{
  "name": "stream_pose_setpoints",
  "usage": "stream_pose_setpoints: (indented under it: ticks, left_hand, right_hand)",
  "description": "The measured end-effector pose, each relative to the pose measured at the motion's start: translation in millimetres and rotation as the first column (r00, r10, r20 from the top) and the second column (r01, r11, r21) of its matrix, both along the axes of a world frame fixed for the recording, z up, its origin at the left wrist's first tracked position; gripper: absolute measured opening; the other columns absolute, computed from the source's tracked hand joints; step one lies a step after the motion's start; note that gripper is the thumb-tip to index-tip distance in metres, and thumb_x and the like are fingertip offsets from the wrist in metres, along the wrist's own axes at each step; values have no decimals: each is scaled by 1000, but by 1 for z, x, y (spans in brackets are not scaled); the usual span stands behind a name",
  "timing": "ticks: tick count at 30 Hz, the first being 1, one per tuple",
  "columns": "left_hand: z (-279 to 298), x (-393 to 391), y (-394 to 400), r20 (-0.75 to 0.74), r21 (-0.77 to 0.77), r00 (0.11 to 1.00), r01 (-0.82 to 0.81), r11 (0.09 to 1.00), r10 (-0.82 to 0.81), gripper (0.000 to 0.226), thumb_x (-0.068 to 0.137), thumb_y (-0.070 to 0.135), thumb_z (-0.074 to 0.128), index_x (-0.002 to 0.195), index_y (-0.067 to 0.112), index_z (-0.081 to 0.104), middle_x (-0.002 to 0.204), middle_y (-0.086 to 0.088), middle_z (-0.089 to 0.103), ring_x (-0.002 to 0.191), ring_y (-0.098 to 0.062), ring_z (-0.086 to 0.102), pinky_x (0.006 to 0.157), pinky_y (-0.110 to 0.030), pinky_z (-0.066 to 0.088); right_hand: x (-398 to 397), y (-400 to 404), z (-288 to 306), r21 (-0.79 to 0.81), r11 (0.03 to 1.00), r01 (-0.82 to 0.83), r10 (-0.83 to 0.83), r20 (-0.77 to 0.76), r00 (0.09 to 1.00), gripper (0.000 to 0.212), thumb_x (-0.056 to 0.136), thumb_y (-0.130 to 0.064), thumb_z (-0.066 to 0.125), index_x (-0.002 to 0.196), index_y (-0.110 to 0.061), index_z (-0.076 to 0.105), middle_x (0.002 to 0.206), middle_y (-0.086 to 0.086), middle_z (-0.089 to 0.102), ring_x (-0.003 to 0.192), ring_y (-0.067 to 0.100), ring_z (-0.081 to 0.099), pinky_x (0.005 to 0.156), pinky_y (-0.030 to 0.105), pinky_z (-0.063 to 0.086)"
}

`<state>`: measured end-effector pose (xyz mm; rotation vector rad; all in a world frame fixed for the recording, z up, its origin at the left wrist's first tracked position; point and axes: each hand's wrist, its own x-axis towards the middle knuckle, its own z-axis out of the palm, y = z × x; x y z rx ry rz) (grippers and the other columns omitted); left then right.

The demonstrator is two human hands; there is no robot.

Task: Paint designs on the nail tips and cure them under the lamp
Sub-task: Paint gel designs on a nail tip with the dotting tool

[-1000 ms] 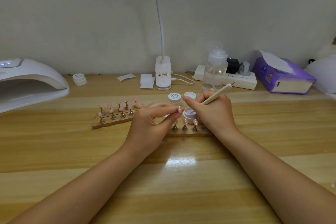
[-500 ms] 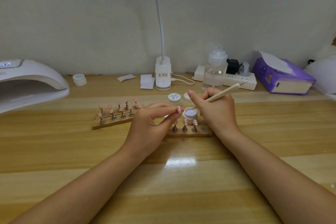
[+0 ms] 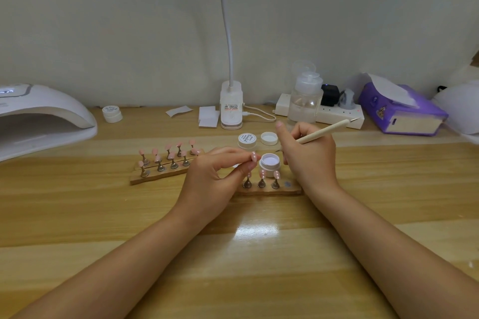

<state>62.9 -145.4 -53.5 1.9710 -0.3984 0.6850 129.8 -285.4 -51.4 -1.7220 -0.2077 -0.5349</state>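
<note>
Nail tip (image 3: 253, 156), pink with white dots, was pinched between the left hand (image 3: 217, 179) thumb and fingertips, held above the near wooden strip (image 3: 267, 190). Right hand (image 3: 309, 156) gripped the dotting pen (image 3: 321, 133), its tip just above the open gel pot (image 3: 270, 162) and pointed toward the nail tip. Three dotted tips on stands (image 3: 261, 181) sat on that strip in front of the pot. Closed pot (image 3: 247, 140) and loose lid (image 3: 269, 138) sat just behind. Second strip with pink tips (image 3: 166, 160) lay to the left. Curing lamp (image 3: 39, 119) was far left on the table (image 3: 233, 254), well apart.
</note>
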Motion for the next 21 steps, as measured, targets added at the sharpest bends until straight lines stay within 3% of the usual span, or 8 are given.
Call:
stream_pose_setpoints:
  ticks: [5, 12, 17, 21]
  left_hand:
    - [1, -1, -1, -10, -10, 1000, 6, 1000, -6, 18, 79, 13, 64, 95, 17, 70, 78, 1, 70, 76, -6, 63, 76, -26, 50]
    - [2, -2, 0, -28, -12, 1000, 10, 1000, -10, 20, 78, 22, 61, 94, 16, 71, 79, 3, 70, 76, -5, 63, 77, -27, 50]
    - [1, -1, 0, -20, -25, 1000, 4, 1000, -4, 17, 79, 15, 64, 95, 15, 71, 81, 2, 71, 76, -7, 64, 77, -34, 51]
    - [0, -1, 1, -15, -25, 1000, 8, 1000, -8, 18, 80, 10, 65, 96, 17, 71, 82, 1, 71, 76, -8, 64, 78, -35, 52]
  right_hand:
    - [-2, 0, 1, 31, 999, -22, 22, 2, 1000, 43, 84, -24, 65, 50, -12, 41, 44, 5, 46, 40, 6, 42, 48, 19, 39]
    - [-16, 5, 22, 298, 909, -293, 276, 98, 956, 42, 83, -21, 67, 47, -24, 46, 39, -5, 49, 37, 4, 47, 45, 13, 40]
    - [-27, 12, 30, 314, 843, -437, 438, 70, 896, 34, 67, -37, 71, 44, -25, 49, 41, -5, 52, 41, 5, 51, 54, 19, 50]
    - [-27, 12, 26, 268, 856, -441, 444, 51, 894, 42, 78, -15, 70, 46, -22, 44, 39, -6, 47, 39, 5, 49, 51, 16, 46]
